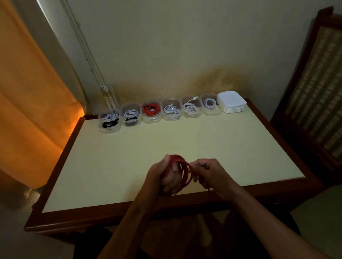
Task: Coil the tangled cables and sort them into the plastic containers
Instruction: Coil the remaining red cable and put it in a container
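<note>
1. Hands met over the near edge of the table (112, 164). The left hand (164, 177) had its fingers curled through a red cable (183, 168), serving as the form for the loops.
2. The right hand (210, 172) pinched the same cable just beside the coil, fingers closed narrowly on it, probably to feed the next turn.
3. Six open containers (171, 109) stood in a row along the far edge, near the wall, leaving the working surface free. One held a red coil (151, 109); that was the likely destination.
4. Stacked white lids (232, 102) sat at the row's right end.
5. The cable's loose tail dropped below the table edge, so its remaining length could not be judged. Dim light obscured the exact fingertip positions.
</note>
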